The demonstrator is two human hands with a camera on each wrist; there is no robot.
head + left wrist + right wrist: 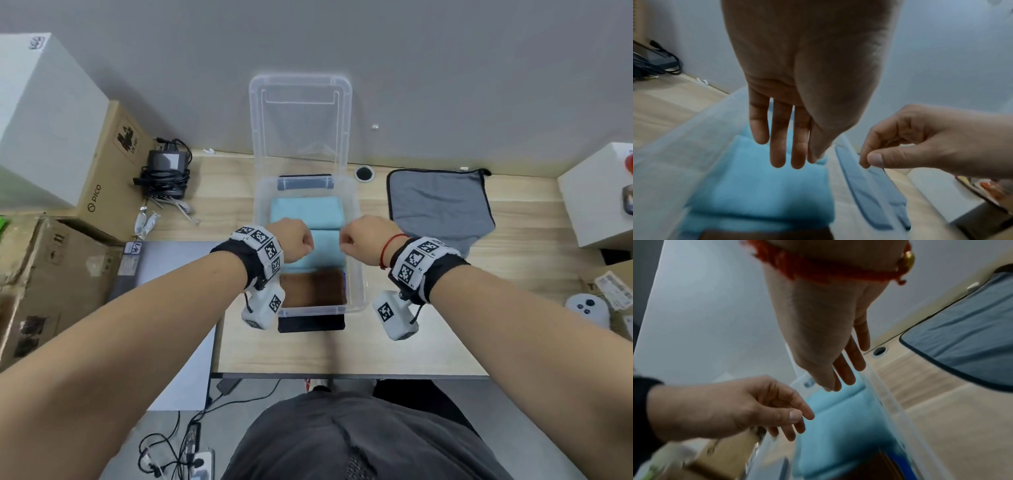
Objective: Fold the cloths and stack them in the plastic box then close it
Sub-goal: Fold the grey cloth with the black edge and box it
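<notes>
Both hands above the open plastic box (356,260), near each other and apart, holding nothing. Left hand (294,236) over the left half of the box, fingers (778,146) straight and loose, pointing down toward the light blue cloth (306,212); not touching it. Right hand (363,236) over the right half, fingers (846,369) likewise extended and relaxed, hanging above the same cloth. Seen from the left wrist, right hand with thumb and forefinger drawn close together, nothing between them.

Inside the box: folded light blue cloth toward the far end, another fold of light blue (318,251) just in front of it, a brown cloth (313,289) at the near end. Lid (301,113) off the box, propped upright against the wall behind it. Grey cloth (442,209) spread flat and unfolded on the table (342,353), to the right of the box, well clear of both hands
</notes>
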